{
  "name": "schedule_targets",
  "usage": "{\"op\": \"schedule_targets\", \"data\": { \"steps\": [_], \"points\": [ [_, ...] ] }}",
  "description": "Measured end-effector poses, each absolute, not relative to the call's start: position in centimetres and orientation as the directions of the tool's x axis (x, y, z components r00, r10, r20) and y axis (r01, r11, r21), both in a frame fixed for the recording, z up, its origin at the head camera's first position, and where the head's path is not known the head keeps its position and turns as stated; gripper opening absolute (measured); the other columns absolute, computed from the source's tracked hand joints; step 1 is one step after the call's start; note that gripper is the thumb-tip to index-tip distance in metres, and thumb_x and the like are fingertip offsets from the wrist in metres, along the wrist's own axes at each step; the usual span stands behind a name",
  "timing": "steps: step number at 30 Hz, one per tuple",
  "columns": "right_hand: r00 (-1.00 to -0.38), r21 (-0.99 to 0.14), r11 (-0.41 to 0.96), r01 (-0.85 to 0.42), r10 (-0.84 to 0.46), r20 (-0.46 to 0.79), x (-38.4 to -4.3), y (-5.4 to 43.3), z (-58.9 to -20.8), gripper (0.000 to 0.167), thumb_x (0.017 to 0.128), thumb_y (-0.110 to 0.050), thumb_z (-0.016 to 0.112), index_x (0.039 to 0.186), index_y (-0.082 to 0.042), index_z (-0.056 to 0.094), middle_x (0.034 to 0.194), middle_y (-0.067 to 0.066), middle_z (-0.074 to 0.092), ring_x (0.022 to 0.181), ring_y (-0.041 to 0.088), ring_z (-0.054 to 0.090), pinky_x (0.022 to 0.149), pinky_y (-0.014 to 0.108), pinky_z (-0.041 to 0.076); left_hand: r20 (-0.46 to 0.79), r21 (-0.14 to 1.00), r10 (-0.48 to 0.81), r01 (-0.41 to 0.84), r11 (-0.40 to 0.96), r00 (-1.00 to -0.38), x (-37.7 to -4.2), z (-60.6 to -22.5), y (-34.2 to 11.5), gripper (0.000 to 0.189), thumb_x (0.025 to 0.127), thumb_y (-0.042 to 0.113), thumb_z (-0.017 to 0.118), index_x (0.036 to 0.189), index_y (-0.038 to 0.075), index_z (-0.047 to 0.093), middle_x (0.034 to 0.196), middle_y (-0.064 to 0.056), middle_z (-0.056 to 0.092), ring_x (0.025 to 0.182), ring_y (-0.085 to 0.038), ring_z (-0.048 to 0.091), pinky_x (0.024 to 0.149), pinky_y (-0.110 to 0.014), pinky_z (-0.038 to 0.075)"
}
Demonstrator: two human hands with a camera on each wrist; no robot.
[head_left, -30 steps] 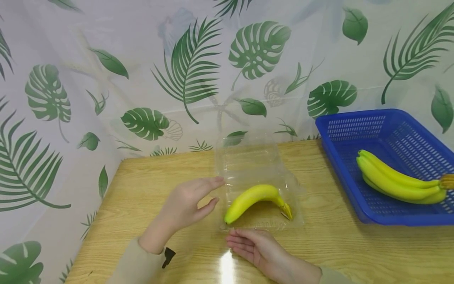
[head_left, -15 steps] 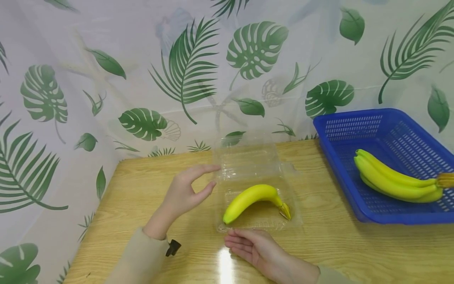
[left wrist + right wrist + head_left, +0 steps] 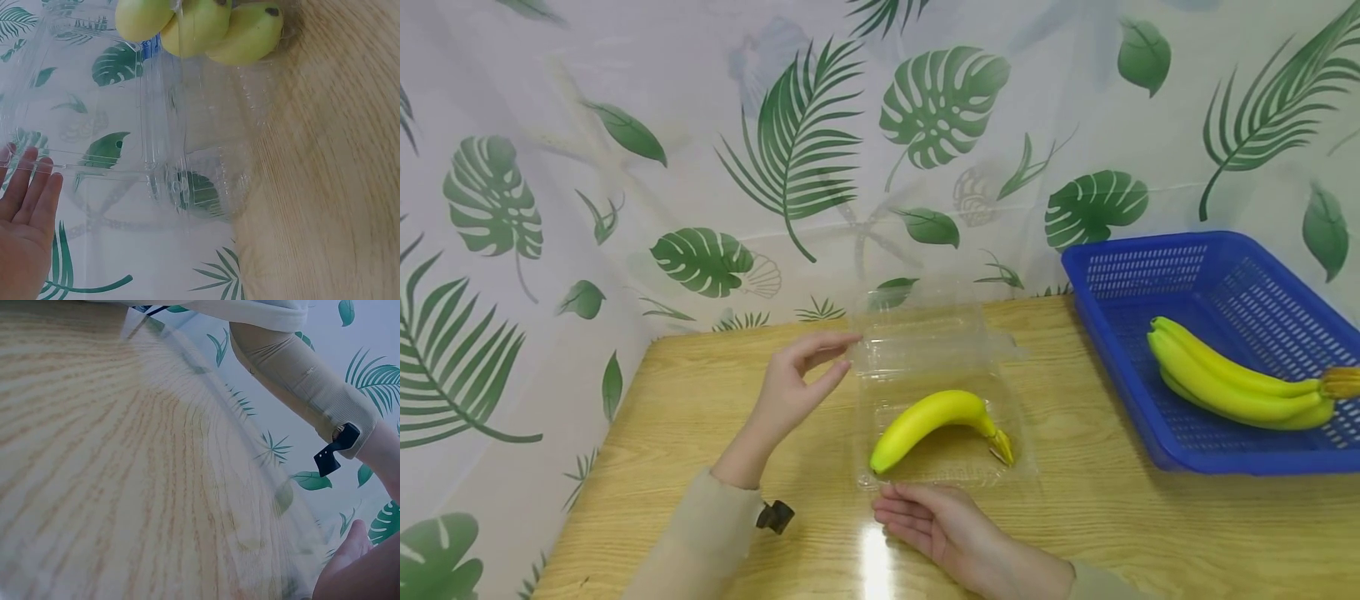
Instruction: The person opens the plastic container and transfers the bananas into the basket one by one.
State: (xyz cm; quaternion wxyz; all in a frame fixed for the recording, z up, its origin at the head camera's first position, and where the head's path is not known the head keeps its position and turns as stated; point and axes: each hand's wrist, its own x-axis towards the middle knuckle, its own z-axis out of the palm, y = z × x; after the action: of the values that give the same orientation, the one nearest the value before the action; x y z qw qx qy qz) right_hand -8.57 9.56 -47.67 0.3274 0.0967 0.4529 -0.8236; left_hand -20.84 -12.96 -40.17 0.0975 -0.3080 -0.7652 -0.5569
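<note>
A clear plastic clamshell box (image 3: pixel 925 354) lies on the table with its lid raised at the back. In its base sits a bunch of yellow bananas (image 3: pixel 932 421); one shows from above, while the left wrist view shows several green-yellow tips (image 3: pixel 197 25) through the plastic. My left hand (image 3: pixel 793 379) is at the box's left side, its fingertips right at the lid's edge. Seen from the left wrist, its fingers (image 3: pixel 37 194) are nearly straight. My right hand (image 3: pixel 947 529) rests on its side by the box's front edge, fingers together and relaxed, holding nothing.
To the right stands a blue perforated basket (image 3: pixel 1108 358) with another bunch of bananas (image 3: pixel 1232 379) in it. Behind the wooden table (image 3: pixel 700 400) hangs a leaf-print sheet (image 3: pixel 700 192). A black clip (image 3: pixel 777 517) is on the left sleeve.
My left hand has moved away from me along the box's left side. The lid's clear flap has shifted back with it. My right hand has stayed in place.
</note>
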Motion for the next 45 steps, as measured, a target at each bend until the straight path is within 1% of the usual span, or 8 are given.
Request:
{"op": "schedule_targets", "data": {
  "steps": [4,7,11,16,19,25,33,45],
  "points": [
    [-0.763,-0.675,-0.379,0.633,-0.455,-0.459,-8.6,9.5,-47.6,0.036,0.111,-0.017,0.054,0.136,0.007,0.062,0.113,0.007,0.081,0.111,0.018,0.076,0.105,0.031,0.062,0.492,0.82,0.345,0.558,0.125,-0.8,-21.3,-40.3,-12.7,0.029,0.096,-0.013,0.064,0.125,-0.014,0.067,0.131,-0.033,0.069,0.121,-0.007,0.069,0.108,-0.026,0.059],
    [-0.763,-0.673,-0.384,0.632,-0.457,-0.456,-8.6,9.5,-47.6,0.035,0.111,-0.017,0.054,0.135,0.006,0.062,0.113,0.007,0.081,0.111,0.018,0.076,0.105,0.031,0.062,0.483,0.837,0.327,0.538,0.1,-0.812,-21.6,-40.3,-12.6,0.029,0.097,-0.012,0.062,0.125,-0.016,0.065,0.131,-0.035,0.067,0.121,-0.008,0.069,0.106,-0.024,0.059],
    [-0.767,-0.677,-0.385,0.628,-0.456,-0.452,-8.6,9.5,-47.6,0.033,0.111,-0.017,0.054,0.133,0.006,0.064,0.112,0.007,0.081,0.109,0.017,0.077,0.105,0.031,0.062,0.459,0.859,0.299,0.504,0.092,-0.837,-21.8,-40.3,-12.4,0.029,0.098,-0.01,0.062,0.126,-0.016,0.065,0.132,-0.036,0.067,0.122,-0.023,0.069,0.107,-0.021,0.058],
    [-0.77,-0.682,-0.384,0.622,-0.459,-0.443,-8.6,9.6,-47.8,0.034,0.111,-0.017,0.054,0.134,0.006,0.063,0.114,0.008,0.081,0.11,0.018,0.077,0.106,0.032,0.061,0.429,0.881,0.254,0.464,0.095,-0.867,-22.1,-40.3,-12.1,0.03,0.098,-0.008,0.062,0.127,-0.016,0.064,0.135,-0.036,0.066,0.118,-0.001,0.068,0.111,-0.02,0.054],
    [-0.77,-0.687,-0.381,0.619,-0.466,-0.435,-8.6,9.7,-47.9,0.035,0.111,-0.017,0.054,0.135,0.007,0.062,0.115,0.008,0.08,0.113,0.019,0.076,0.108,0.032,0.06,0.413,0.893,0.231,0.441,0.085,-0.881,-22.2,-40.3,-11.9,0.03,0.099,-0.007,0.062,0.128,-0.016,0.063,0.136,-0.036,0.065,0.115,0.006,0.067,0.111,-0.02,0.054],
    [-0.771,-0.691,-0.379,0.616,-0.473,-0.428,-8.2,9.7,-48.1,0.036,0.11,-0.016,0.054,0.136,0.008,0.06,0.114,0.01,0.08,0.112,0.019,0.076,0.109,0.033,0.06,0.417,0.897,0.199,0.436,0.065,-0.887,-22.4,-40.3,-11.5,0.03,0.099,-0.007,0.062,0.128,-0.017,0.063,0.135,-0.037,0.065,0.112,0.008,0.067,0.108,-0.018,0.056],
    [-0.761,-0.684,-0.373,0.627,-0.48,-0.436,-7.9,10.1,-48.0,0.039,0.11,-0.014,0.054,0.139,0.012,0.057,0.118,0.013,0.079,0.115,0.021,0.075,0.11,0.035,0.06,0.421,0.895,0.201,0.441,0.067,-0.885,-22.5,-40.3,-11.1,0.03,0.099,-0.006,0.063,0.127,-0.016,0.063,0.135,-0.036,0.065,0.112,0.007,0.067,0.108,-0.019,0.056],
    [-0.734,-0.676,-0.374,0.635,-0.565,-0.376,-8.0,11.2,-47.6,0.033,0.111,-0.014,0.053,0.133,0.008,0.064,0.116,0.01,0.079,0.114,0.018,0.075,0.11,0.033,0.059,0.414,0.9,0.193,0.432,0.062,-0.89,-22.7,-40.2,-10.9,0.03,0.1,-0.003,0.062,0.128,-0.015,0.063,0.136,-0.035,0.065,0.114,0.006,0.067,0.11,-0.019,0.054]
  ]
}}
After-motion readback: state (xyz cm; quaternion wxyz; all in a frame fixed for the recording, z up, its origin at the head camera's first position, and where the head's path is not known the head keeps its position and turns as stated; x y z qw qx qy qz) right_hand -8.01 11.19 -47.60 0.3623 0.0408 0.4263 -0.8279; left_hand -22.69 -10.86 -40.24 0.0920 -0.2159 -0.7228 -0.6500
